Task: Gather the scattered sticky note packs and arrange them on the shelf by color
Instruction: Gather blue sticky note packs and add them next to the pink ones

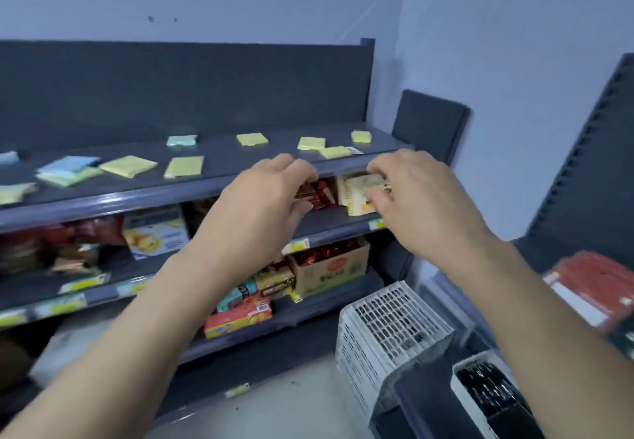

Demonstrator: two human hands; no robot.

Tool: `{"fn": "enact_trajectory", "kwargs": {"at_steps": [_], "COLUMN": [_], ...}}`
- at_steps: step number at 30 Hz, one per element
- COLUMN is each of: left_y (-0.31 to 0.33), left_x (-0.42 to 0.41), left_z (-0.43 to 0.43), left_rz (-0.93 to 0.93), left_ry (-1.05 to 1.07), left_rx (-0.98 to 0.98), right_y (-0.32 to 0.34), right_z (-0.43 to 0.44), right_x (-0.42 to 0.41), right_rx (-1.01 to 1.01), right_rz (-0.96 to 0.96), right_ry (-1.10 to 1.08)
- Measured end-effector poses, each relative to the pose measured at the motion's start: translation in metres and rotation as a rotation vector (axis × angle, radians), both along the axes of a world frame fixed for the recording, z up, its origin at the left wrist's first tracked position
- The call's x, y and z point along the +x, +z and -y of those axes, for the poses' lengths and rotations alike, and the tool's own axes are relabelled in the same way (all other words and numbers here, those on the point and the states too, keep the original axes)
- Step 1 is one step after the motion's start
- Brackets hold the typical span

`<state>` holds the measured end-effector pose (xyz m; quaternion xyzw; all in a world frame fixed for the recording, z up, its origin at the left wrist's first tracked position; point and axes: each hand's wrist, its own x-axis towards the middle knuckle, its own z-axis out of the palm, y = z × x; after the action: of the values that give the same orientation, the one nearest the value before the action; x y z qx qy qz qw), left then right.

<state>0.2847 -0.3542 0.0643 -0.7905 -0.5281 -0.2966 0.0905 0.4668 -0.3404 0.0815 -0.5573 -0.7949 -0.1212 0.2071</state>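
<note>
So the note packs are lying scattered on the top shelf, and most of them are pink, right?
Not pink. The head view shows that most packs scattered on the top shelf are yellow, and a few bluish ones lie toward the left.
</note>
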Motion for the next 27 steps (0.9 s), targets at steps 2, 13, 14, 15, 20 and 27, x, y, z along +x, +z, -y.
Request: {"fn": "enact_trajectory", "kwargs": {"at_steps": [2,13,14,15,20,27], "left_y": [-0.002,-0.012,-0.012,-0.012,-0.007,-0.012], "left_x": [-0.037,-0.166,-0.174,-0.181,-0.214,-0.266], "left_z": [0.004,0.002,-0.004,-0.011,-0.061,-0.114], "left_rz": [0.016,0.059,0.056,0.058,0.067,0.097], "left_ry": [0.109,0.569,0.602,0.63,0.733,0.899], "left_rx": [-0.011,-0.077,-0.072,-0.07,-0.085,-0.121], "right_y": [-0.001,-0.015,-0.016,-0.017,-0.01,-0.007], "right_z": [-0.012,-0.09,-0.1,-0.11,-0.173,-0.245], "right_x": [-0.038,-0.195,-0.205,-0.215,-0.255,-0.311], "right_rx": [-0.011,-0.064,-0.073,-0.082,-0.092,-0.101], "right_rz": [-0.008,-0.02,-0.027,-0.031,-0.031,-0.027], "right_ry": [0.091,0.488,0.516,0.539,0.607,0.7]}}
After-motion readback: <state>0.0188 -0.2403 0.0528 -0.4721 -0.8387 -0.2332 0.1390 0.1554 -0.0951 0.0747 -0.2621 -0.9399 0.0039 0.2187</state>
